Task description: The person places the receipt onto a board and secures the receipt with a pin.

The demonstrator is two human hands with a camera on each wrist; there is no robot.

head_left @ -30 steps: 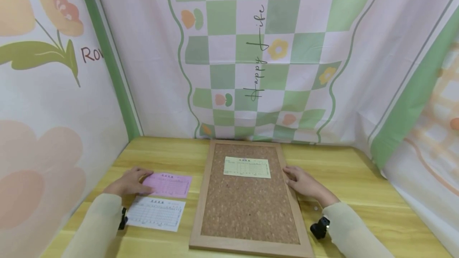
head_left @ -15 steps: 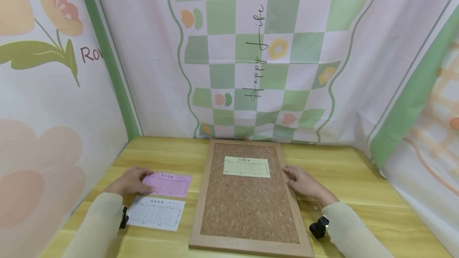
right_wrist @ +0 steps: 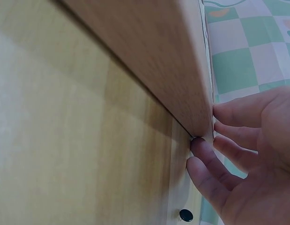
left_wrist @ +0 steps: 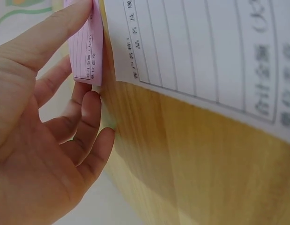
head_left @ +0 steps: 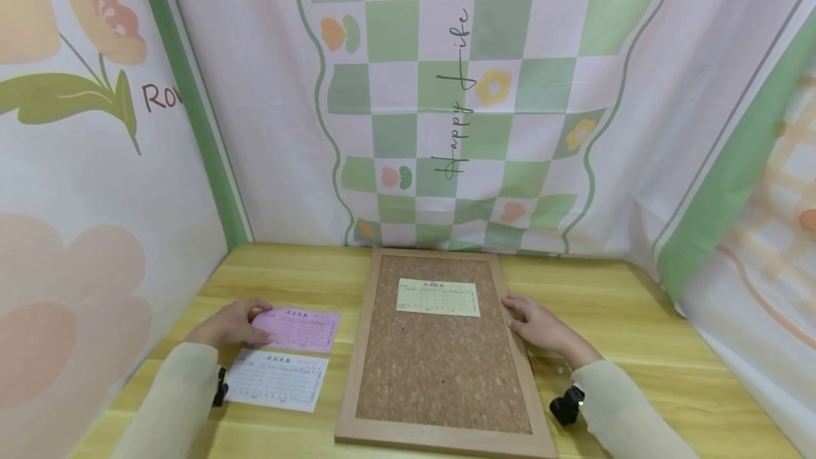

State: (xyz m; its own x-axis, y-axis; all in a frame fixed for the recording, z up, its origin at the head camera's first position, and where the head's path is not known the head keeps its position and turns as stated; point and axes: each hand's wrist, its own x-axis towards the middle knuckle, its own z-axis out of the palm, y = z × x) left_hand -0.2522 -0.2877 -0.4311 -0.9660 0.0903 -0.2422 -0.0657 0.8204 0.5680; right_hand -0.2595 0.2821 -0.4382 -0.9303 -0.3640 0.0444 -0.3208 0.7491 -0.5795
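Pinching the pink slip (head_left: 298, 329) by its edge, my left hand (head_left: 231, 324) lifts it; my right hand (head_left: 538, 324), fingers relaxed, steadies the corkboard (head_left: 440, 367) frame.

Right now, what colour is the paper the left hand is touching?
Pink. The left hand pinches the edge of the pink paper; the head view shows it best.

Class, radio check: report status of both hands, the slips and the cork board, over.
Left hand pinches pink slip at its left edge. Right hand rests against cork board frame, fingers straight. Yellow slip on board, white slip on table. Nothing between.
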